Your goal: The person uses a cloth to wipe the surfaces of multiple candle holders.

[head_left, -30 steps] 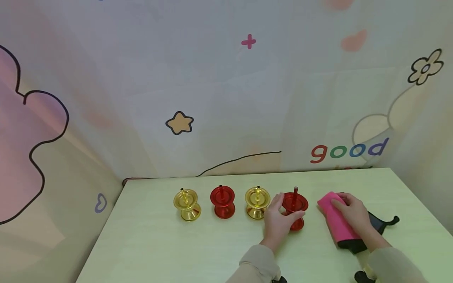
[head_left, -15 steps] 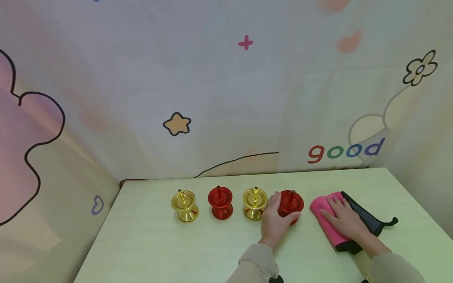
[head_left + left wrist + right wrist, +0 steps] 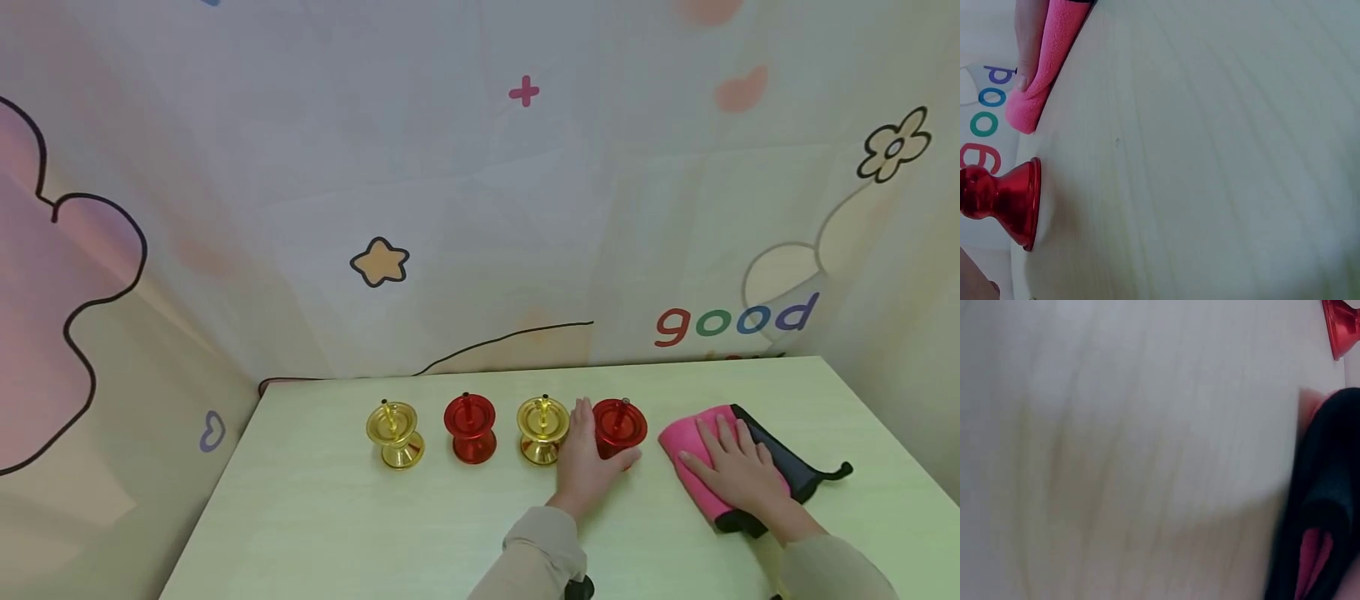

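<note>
On the table, my left hand (image 3: 588, 471) stands beside the rightmost red candle holder (image 3: 621, 421), fingers straight along its left side and thumb extended in front. The holder's lower part is partly hidden by the thumb; the left wrist view shows its flared red base (image 3: 1019, 203) upright on the table. My right hand (image 3: 738, 475) lies flat with fingers spread on a folded pink cloth (image 3: 690, 437). This cloth has a black side (image 3: 787, 462) with a small loop, and its dark folded edge (image 3: 1329, 469) fills the right of the right wrist view.
A gold candle holder (image 3: 543, 421) stands just left of my left hand. Further left in the row are another red candle holder (image 3: 470, 425) and another gold candle holder (image 3: 393, 427). Behind the pale table (image 3: 337, 517) hangs a printed cloth backdrop (image 3: 465, 208).
The rightmost red candle holder has moved slightly back toward the row, and my left fingers have straightened beside it. My right hand has gone from gripping the cloth to lying flat on it.
</note>
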`<act>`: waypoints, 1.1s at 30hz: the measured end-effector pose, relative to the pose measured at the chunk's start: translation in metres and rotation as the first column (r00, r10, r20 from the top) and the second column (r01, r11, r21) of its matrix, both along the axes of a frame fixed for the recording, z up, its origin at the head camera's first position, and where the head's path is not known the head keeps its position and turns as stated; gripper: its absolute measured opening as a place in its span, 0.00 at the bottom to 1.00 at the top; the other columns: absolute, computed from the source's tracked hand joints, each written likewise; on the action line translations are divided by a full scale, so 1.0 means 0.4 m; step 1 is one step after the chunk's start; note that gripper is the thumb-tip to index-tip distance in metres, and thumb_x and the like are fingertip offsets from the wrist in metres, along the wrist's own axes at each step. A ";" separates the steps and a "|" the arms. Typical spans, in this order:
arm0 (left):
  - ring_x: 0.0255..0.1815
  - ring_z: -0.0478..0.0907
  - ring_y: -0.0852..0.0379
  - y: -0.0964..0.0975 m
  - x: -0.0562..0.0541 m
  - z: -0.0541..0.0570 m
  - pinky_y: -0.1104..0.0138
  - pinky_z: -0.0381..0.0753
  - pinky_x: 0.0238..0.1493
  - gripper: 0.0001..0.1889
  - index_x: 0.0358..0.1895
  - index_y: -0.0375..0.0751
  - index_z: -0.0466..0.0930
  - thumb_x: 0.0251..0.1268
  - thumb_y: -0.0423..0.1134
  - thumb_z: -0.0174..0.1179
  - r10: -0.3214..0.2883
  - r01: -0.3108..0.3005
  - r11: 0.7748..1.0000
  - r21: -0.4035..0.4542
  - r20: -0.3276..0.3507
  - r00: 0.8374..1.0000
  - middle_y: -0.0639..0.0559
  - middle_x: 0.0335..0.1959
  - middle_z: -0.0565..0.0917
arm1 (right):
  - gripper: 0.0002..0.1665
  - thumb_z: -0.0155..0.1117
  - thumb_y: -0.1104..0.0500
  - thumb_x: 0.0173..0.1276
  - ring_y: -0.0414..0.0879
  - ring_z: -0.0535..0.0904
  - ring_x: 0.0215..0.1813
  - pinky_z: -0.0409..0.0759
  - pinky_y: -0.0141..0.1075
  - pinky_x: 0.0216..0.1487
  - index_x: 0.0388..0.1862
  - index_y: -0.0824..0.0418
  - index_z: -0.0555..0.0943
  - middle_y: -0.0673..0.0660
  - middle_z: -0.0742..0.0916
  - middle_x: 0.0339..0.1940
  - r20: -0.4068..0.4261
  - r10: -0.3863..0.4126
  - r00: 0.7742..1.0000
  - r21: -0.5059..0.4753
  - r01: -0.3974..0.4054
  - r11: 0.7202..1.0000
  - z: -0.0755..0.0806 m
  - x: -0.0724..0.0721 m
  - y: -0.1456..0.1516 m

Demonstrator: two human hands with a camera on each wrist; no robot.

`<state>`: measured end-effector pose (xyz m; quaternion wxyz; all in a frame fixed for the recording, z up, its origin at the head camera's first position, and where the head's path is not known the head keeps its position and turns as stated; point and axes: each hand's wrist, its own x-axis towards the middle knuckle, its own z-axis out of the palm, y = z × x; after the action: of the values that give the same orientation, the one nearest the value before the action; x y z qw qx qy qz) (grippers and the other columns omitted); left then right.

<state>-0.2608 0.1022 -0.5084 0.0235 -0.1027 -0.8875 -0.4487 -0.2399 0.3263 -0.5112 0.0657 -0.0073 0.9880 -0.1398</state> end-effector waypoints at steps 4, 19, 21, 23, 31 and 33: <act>0.70 0.48 0.49 0.009 0.008 0.010 0.53 0.58 0.64 0.52 0.69 0.43 0.43 0.45 0.65 0.58 -0.033 0.032 0.997 -0.064 -0.016 0.999 0.50 0.71 0.49 | 0.54 0.39 0.28 0.58 0.72 0.34 0.65 0.34 0.70 0.56 0.67 0.68 0.48 0.78 0.50 0.65 -0.012 0.006 1.000 -0.020 -0.006 1.000 0.006 -0.009 0.013; 0.72 0.37 0.55 -0.046 0.005 0.255 0.52 0.49 0.67 0.46 0.70 0.50 0.37 0.54 0.63 0.50 -0.247 0.216 0.960 -0.180 -0.175 0.953 0.56 0.72 0.38 | 0.33 0.53 0.47 0.63 0.71 0.52 0.63 0.54 0.67 0.53 0.55 0.72 0.68 0.77 0.67 0.58 -0.339 0.114 0.934 -0.017 -0.127 0.992 0.149 -0.049 0.026; 0.72 0.35 0.55 -0.088 -0.015 0.282 0.52 0.46 0.68 0.45 0.70 0.50 0.38 0.55 0.63 0.49 -0.244 0.205 0.957 -0.203 -0.190 0.951 0.57 0.72 0.37 | 0.32 0.55 0.47 0.62 0.70 0.54 0.63 0.55 0.66 0.54 0.54 0.71 0.70 0.76 0.68 0.57 -0.382 0.138 0.914 0.008 -0.147 0.989 0.171 -0.055 0.026; 0.72 0.33 0.54 -0.136 -0.037 0.303 0.51 0.43 0.69 0.43 0.70 0.50 0.39 0.56 0.62 0.49 -0.229 0.186 0.958 -0.219 -0.193 0.954 0.57 0.72 0.37 | 0.31 0.57 0.48 0.60 0.68 0.55 0.63 0.55 0.65 0.54 0.53 0.71 0.71 0.75 0.69 0.57 -0.433 0.163 0.886 0.043 -0.161 0.986 0.189 -0.059 0.029; 0.72 0.34 0.49 -0.344 -0.106 0.326 0.48 0.42 0.67 0.40 0.69 0.48 0.44 0.58 0.63 0.46 -0.118 0.026 0.939 -0.342 -0.249 0.961 0.50 0.72 0.42 | 0.38 0.53 0.41 0.60 0.62 0.35 0.71 0.44 0.66 0.58 0.62 0.64 0.63 0.70 0.62 0.64 -0.441 0.207 0.874 0.139 -0.161 0.977 0.226 -0.057 0.067; 0.72 0.34 0.48 -0.402 -0.114 0.325 0.47 0.41 0.67 0.40 0.69 0.49 0.46 0.58 0.63 0.46 -0.075 -0.017 0.937 -0.349 -0.247 0.966 0.50 0.72 0.42 | 0.42 0.51 0.39 0.61 0.61 0.30 0.70 0.41 0.67 0.59 0.67 0.61 0.56 0.70 0.58 0.66 -0.402 0.199 0.894 0.149 -0.151 0.977 0.228 -0.056 0.080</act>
<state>-0.3062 -0.0585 -0.3785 0.1129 -0.1756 -0.9406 -0.2678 -0.2624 0.3583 -0.4200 -0.1329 -0.1220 0.9809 -0.0722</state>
